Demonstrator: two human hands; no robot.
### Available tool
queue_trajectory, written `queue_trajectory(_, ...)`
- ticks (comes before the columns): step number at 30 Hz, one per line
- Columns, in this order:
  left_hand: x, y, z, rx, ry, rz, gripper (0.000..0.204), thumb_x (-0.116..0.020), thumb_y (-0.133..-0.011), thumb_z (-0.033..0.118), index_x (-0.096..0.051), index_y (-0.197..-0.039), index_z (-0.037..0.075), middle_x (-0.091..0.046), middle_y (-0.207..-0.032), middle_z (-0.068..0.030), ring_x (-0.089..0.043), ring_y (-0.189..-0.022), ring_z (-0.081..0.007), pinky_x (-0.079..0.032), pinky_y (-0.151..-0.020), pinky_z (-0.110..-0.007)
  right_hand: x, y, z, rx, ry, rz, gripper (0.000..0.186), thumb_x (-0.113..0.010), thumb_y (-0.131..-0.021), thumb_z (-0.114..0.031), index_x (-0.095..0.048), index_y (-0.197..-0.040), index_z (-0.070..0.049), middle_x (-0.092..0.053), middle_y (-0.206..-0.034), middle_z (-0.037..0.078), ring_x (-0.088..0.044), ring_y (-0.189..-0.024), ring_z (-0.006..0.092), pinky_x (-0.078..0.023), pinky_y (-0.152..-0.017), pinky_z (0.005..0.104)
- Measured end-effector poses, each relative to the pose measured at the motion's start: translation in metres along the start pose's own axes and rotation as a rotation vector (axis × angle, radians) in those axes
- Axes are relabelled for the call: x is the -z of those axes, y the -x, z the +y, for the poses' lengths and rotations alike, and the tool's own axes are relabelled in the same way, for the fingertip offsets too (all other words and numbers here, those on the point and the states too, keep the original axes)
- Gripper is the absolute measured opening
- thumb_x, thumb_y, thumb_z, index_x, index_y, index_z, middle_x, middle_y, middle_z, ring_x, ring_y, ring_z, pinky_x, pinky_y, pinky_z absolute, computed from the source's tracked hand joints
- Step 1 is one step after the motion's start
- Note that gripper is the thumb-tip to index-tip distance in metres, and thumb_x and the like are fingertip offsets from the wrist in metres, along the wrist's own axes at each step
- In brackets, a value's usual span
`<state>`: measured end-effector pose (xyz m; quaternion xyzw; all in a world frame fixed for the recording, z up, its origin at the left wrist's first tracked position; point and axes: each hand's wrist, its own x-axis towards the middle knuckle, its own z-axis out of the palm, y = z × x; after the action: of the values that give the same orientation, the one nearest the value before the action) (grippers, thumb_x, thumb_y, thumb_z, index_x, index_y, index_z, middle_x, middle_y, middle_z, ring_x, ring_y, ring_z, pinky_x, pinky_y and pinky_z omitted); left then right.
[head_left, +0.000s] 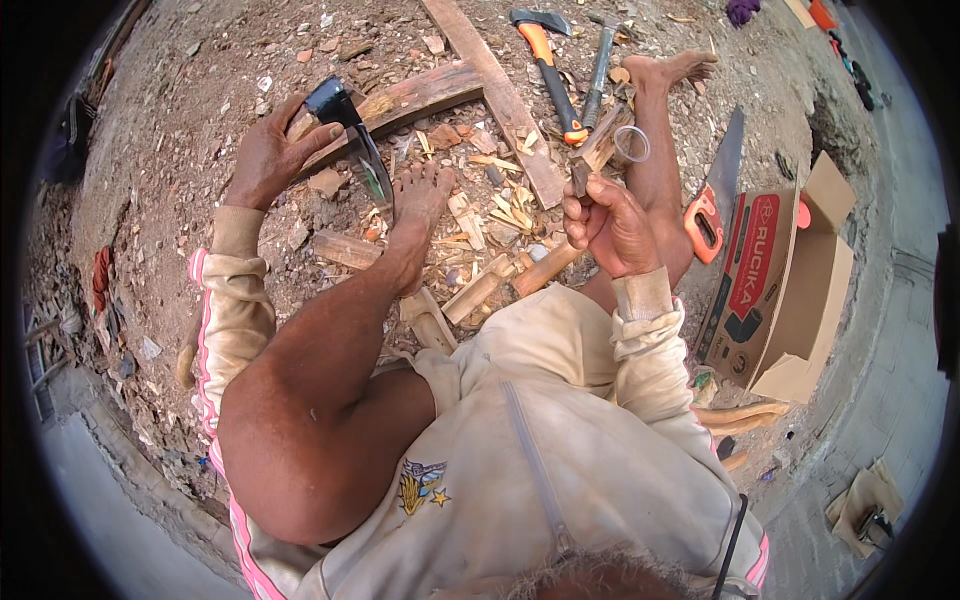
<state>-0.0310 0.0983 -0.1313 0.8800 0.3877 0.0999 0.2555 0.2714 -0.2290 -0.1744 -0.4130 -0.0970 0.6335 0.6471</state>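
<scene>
My left hand (272, 152) is closed around a pale wooden handle, thumb stretched along it, just behind the black head of an axe (330, 100). Its tapering blade points down toward my bare left foot (422, 200). In my right hand (615, 225) the fingers are curled, palm turned up, and they grip the near end of a short, rough wooden block (601, 145). The block's far end reaches toward my right lower leg (655, 150). Beside it shows a clear ring shape (631, 143); I cannot tell what it is.
Beyond lie an orange-and-black-handled axe (548, 75), a hammer-like tool (601, 75) and joined wooden beams (430, 92). A handsaw (720, 185) and an open cardboard box (775, 290) are at the right. Chips and cut wood pieces (478, 288) cover the dirt between my legs.
</scene>
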Motion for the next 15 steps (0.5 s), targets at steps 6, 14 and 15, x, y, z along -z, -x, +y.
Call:
queue_trajectory(6, 0.006, 0.003, -0.017, 0.023, 0.189, 0.011, 0.069, -0.083, -0.083, 0.049, -0.064, -0.131, 0.003, -0.073, -0.111, -0.0132, -0.07, -0.099, -0.0243, -0.054, -0.085, -0.037, -0.007, 0.002, 0.005, 0.025, 0.188, 0.061, 0.02, -0.06, -0.101, -0.024, -0.063, -0.104, -0.004, -0.067, -0.083, 0.005, -0.064, -0.064, 0.0122, -0.049, -0.052, 0.0243)
queue_trajectory(14, 0.065, -0.016, 0.042, 0.117, 0.372, 0.014, 0.048, -0.083, -0.088, 0.038, -0.067, -0.12, 0.007, -0.057, -0.076, 0.0042, -0.049, -0.062, -0.0064, -0.037, -0.052, -0.026, 0.026, 0.006, 0.018, -0.036, 0.211, 0.096, 0.019, -0.059, -0.1, -0.024, -0.062, -0.106, -0.006, -0.068, -0.083, 0.004, -0.064, -0.063, 0.0108, -0.048, -0.051, 0.0215)
queue_trajectory(15, 0.074, -0.024, 0.049, 0.08, 0.285, 0.009, 0.05, -0.083, -0.087, 0.041, -0.067, -0.121, 0.008, -0.057, -0.076, 0.0036, -0.05, -0.062, -0.0067, -0.038, -0.053, -0.026, 0.029, 0.003, 0.021, -0.047, 0.202, 0.111, 0.019, -0.059, -0.1, -0.024, -0.062, -0.106, -0.006, -0.068, -0.083, 0.004, -0.064, -0.063, 0.0107, -0.048, -0.051, 0.0216)
